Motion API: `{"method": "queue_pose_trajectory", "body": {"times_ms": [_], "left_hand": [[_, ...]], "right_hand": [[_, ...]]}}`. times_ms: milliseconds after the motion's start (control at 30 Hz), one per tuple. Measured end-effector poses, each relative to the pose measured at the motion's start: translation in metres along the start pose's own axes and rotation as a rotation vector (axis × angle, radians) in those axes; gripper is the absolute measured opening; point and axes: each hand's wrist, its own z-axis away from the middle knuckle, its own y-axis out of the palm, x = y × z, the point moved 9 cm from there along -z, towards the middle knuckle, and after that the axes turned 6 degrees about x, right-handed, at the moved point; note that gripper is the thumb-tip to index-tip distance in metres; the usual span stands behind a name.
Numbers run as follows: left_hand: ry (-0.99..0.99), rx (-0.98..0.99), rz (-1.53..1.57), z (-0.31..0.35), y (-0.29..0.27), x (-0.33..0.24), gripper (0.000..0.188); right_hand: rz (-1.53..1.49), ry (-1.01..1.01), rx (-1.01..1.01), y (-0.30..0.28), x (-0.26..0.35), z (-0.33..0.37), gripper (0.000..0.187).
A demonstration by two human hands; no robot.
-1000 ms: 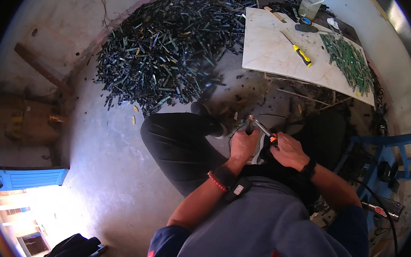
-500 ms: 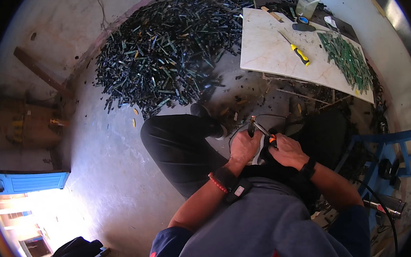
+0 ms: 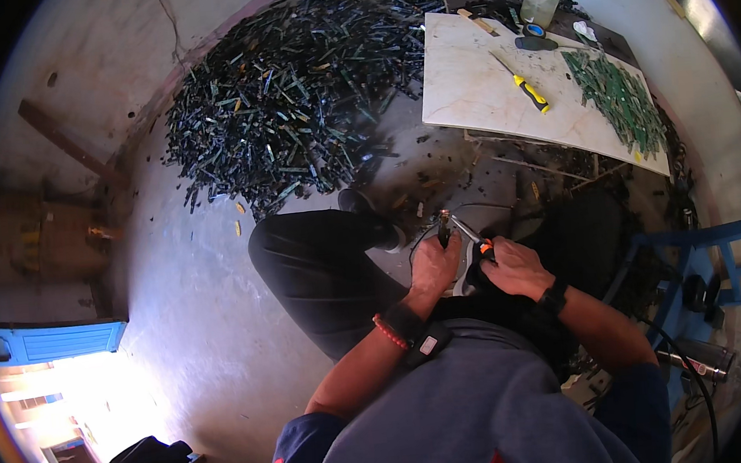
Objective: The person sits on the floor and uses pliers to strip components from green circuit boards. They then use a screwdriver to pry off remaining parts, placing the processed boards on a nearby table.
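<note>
My left hand [image 3: 434, 266] is closed around a narrow dark strip [image 3: 443, 228] with a coppery upper end, held upright above my lap. Gripped in my right hand [image 3: 515, 269] is a screwdriver [image 3: 468, 230] with an orange and black handle. Its metal shaft slants up and left, and the tip lies right beside the strip's coppery end. Whether the tip touches it I cannot tell. My fingers hide the lower part of the strip and much of the handle.
A large heap of dark strips [image 3: 274, 117] covers the floor ahead. At the right, a pale board [image 3: 471, 75] bears a yellow-black screwdriver [image 3: 531, 93], a pile of green strips [image 3: 617, 99] and a clear cup [image 3: 541, 5]. A blue chair [image 3: 693, 241] stands at my right.
The whole view has shifted slightly left. The screwdriver tip, which overlapped the strip's coppery end, now shows just right of it. Both hands keep their grips.
</note>
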Motion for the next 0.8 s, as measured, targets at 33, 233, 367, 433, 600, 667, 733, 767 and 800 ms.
{"method": "queue_pose_trajectory", "body": {"times_ms": [33,233,367,433,600,667,733,767,800], "left_hand": [[0.005,-0.001,-0.005,0.001,0.0,-0.001,0.044],[-0.015,0.034,-0.01,0.002,0.001,-0.002,0.043],[-0.049,0.064,-0.013,0.001,0.001,-0.001,0.044],[-0.054,0.072,-0.016,0.0,0.003,0.002,0.045],[0.032,0.015,-0.02,0.002,-0.001,-0.007,0.042],[0.026,0.024,-0.028,0.0,0.002,-0.004,0.041],[0.027,0.024,-0.031,-0.001,0.003,-0.002,0.041],[0.031,0.021,-0.031,-0.001,0.003,-0.002,0.041],[0.035,0.018,-0.031,-0.001,0.003,-0.002,0.04]], "right_hand": [[0.004,0.002,0.006,-0.001,0.002,0.0,0.033],[0.025,0.032,0.061,-0.001,0.003,-0.002,0.036],[0.01,0.019,0.061,0.0,0.002,-0.002,0.036],[0.02,0.006,0.063,0.007,-0.005,-0.005,0.036],[-0.005,-0.024,0.062,0.008,-0.005,-0.006,0.035],[-0.003,-0.07,0.047,0.01,-0.003,-0.008,0.035],[-0.004,-0.024,0.073,0.011,-0.004,-0.009,0.036],[-0.005,-0.001,0.086,0.011,-0.004,-0.009,0.037],[-0.002,0.012,0.088,0.01,-0.003,-0.009,0.037]]}}
